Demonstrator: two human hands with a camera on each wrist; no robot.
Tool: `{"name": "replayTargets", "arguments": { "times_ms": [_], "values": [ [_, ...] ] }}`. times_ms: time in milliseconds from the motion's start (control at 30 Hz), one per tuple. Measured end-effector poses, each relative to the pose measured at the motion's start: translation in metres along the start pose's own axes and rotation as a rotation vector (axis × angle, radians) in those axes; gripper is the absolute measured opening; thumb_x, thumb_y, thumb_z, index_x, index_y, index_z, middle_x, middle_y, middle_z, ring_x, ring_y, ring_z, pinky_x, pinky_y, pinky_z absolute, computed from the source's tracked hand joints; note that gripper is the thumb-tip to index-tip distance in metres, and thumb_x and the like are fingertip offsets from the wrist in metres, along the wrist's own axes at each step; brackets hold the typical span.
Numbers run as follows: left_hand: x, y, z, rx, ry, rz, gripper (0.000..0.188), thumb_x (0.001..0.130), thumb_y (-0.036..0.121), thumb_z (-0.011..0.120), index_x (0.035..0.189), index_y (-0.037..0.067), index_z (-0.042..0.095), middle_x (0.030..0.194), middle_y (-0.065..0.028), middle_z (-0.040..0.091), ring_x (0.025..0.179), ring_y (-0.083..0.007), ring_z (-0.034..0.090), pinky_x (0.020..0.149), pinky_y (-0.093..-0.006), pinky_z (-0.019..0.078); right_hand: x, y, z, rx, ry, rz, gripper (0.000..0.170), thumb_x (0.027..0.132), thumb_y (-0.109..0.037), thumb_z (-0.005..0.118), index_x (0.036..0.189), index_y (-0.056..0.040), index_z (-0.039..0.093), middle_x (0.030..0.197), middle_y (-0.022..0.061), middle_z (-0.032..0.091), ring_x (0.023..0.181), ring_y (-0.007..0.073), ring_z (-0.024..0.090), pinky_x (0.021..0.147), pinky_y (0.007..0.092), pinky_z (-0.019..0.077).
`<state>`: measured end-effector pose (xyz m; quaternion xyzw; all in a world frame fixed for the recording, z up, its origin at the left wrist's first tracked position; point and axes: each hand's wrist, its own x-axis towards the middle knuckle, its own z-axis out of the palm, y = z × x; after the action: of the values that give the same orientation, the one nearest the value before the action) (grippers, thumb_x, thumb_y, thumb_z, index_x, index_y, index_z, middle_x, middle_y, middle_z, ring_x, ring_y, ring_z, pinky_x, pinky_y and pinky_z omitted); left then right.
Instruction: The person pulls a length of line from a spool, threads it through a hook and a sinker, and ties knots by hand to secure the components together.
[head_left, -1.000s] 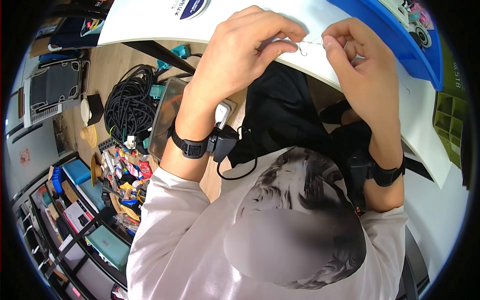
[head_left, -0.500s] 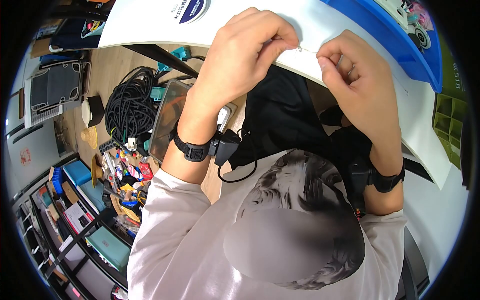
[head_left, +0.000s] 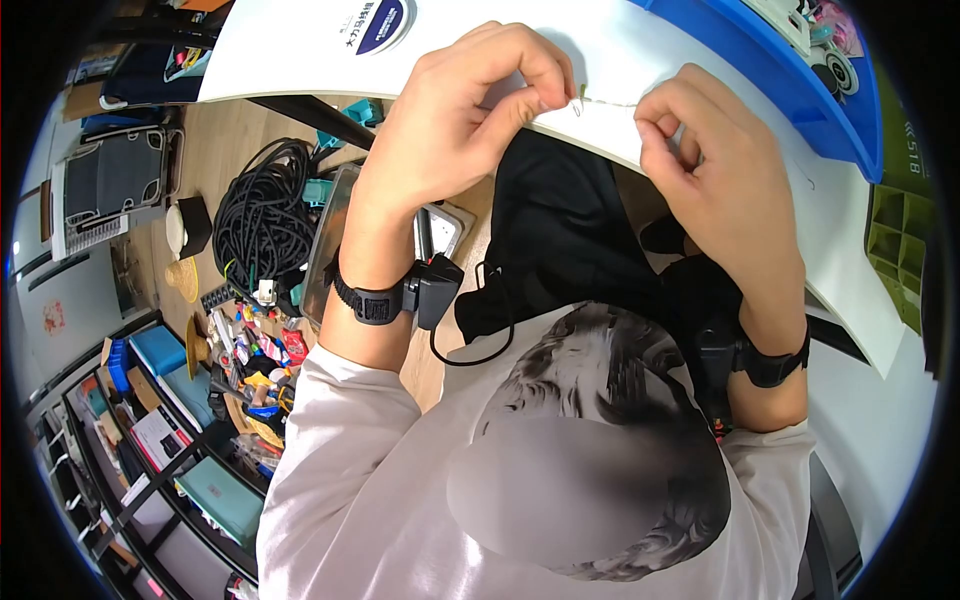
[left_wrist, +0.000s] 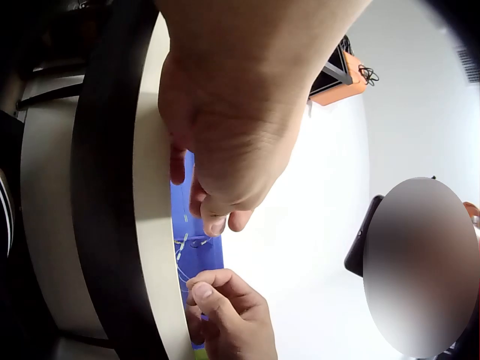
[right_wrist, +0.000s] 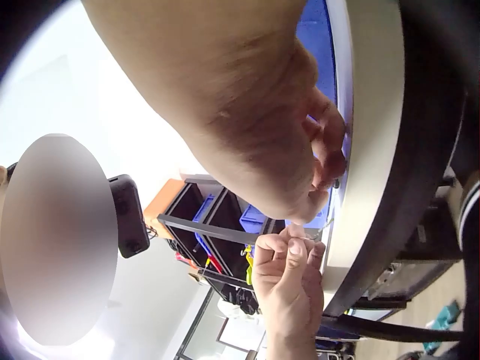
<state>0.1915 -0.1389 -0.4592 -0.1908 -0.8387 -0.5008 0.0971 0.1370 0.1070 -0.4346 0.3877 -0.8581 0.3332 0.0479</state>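
In the head view my left hand (head_left: 460,120) pinches a small bent-wire piece (head_left: 577,106) between thumb and index finger, over the white table's front edge. From it a thin fishing line (head_left: 610,103) runs across to my right hand (head_left: 725,165), whose thumb and curled index finger pinch its other end. The left wrist view shows thin line (left_wrist: 182,274) and small shiny metal pieces (left_wrist: 180,244) between the hands, in front of blue plastic. In the right wrist view the left hand (right_wrist: 289,281) sits just past the right fingertips, its fingers curled.
A round white-and-blue labelled case (head_left: 385,25) lies on the white table (head_left: 290,45). The blue tray (head_left: 800,105) stands along its far right side, with a small hook (head_left: 812,183) near it. A green compartment box (head_left: 897,240) stands beyond. Coiled black cable (head_left: 262,205) lies on the floor.
My left hand has moved left with the wire piece, and its finger and thumb have come together. My right hand has dropped slightly toward me. The gap with the line has widened.
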Motion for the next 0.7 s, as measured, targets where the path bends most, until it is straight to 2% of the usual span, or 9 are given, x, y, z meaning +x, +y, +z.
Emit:
{"name": "replayTargets", "arguments": {
  "times_ms": [33, 100, 233, 433, 500, 600, 700],
  "values": [
    [0.001, 0.001, -0.001, 0.001, -0.001, 0.0, 0.01, 0.096, -0.01, 0.061, 0.098, 0.0, 0.062, 0.106, -0.0102, 0.067, 0.096, -0.0174, 0.066, 0.089, -0.0293, 0.0549, -0.001, 0.001, 0.0, 0.001, 0.001, 0.0, 0.011, 0.085, -0.005, 0.071, 0.087, -0.0083, 0.061, 0.08, 0.0054, 0.059, 0.067, 0.0242, 0.061, 0.061, 0.0348, 0.0481],
    [0.002, 0.003, -0.004, 0.069, -0.067, 0.013, 0.013, 0.093, -0.012, 0.062, 0.096, 0.001, 0.063, 0.105, -0.0097, 0.067, 0.094, -0.0186, 0.067, 0.088, -0.0289, 0.0543, -0.003, 0.002, 0.0, -0.051, 0.047, -0.016, 0.009, 0.088, -0.003, 0.071, 0.093, -0.0061, 0.064, 0.08, 0.0023, 0.057, 0.053, 0.0141, 0.047, 0.053, 0.0298, 0.0371],
    [0.003, 0.005, -0.005, 0.106, -0.073, 0.018, 0.015, 0.09, -0.014, 0.062, 0.094, 0.001, 0.064, 0.104, -0.0095, 0.067, 0.094, -0.0187, 0.067, 0.086, -0.0287, 0.0549, -0.001, 0.0, -0.006, -0.143, 0.054, -0.039, 0.009, 0.088, -0.003, 0.071, 0.093, -0.0071, 0.065, 0.081, 0.002, 0.058, 0.053, 0.0145, 0.048, 0.053, 0.0302, 0.0383],
    [0.006, 0.006, -0.001, 0.23, -0.08, 0.05, 0.015, 0.088, -0.013, 0.067, 0.095, 0.0, 0.066, 0.103, -0.0074, 0.07, 0.092, -0.0166, 0.069, 0.081, -0.0287, 0.0574, -0.005, -0.001, -0.014, -0.263, 0.015, -0.083, 0.011, 0.088, -0.006, 0.072, 0.098, -0.0081, 0.066, 0.086, 0.0041, 0.06, 0.06, 0.0216, 0.055, 0.057, 0.0342, 0.0441],
    [0.005, 0.009, -0.001, 0.245, -0.07, 0.016, 0.014, 0.088, -0.01, 0.07, 0.097, 0.0, 0.068, 0.101, -0.0068, 0.071, 0.09, -0.0165, 0.069, 0.079, -0.0279, 0.0578, -0.007, -0.007, -0.017, -0.263, -0.043, -0.038, 0.016, 0.088, -0.007, 0.072, 0.103, -0.0082, 0.066, 0.09, 0.0053, 0.061, 0.065, 0.0242, 0.058, 0.059, 0.0349, 0.0465],
    [0.003, 0.013, -0.002, 0.2, -0.018, -0.051, 0.014, 0.088, -0.007, 0.073, 0.099, 0.001, 0.07, 0.102, -0.0068, 0.071, 0.088, -0.0163, 0.07, 0.077, -0.0269, 0.0582, -0.01, -0.015, -0.024, -0.303, -0.032, -0.008, 0.02, 0.088, -0.007, 0.073, 0.107, -0.0083, 0.067, 0.093, 0.0059, 0.062, 0.067, 0.0235, 0.06, 0.061, 0.0335, 0.0478],
    [0.005, 0.017, -0.009, 0.246, 0.04, -0.002, 0.015, 0.087, -0.002, 0.076, 0.101, 0.003, 0.072, 0.101, -0.0065, 0.07, 0.088, -0.0196, 0.068, 0.077, -0.0302, 0.0566, -0.008, -0.026, -0.024, -0.269, 0.0, -0.035, 0.021, 0.088, -0.007, 0.073, 0.108, -0.009, 0.067, 0.094, 0.0056, 0.063, 0.068, 0.0233, 0.061, 0.061, 0.0332, 0.0485]
  ]
}}
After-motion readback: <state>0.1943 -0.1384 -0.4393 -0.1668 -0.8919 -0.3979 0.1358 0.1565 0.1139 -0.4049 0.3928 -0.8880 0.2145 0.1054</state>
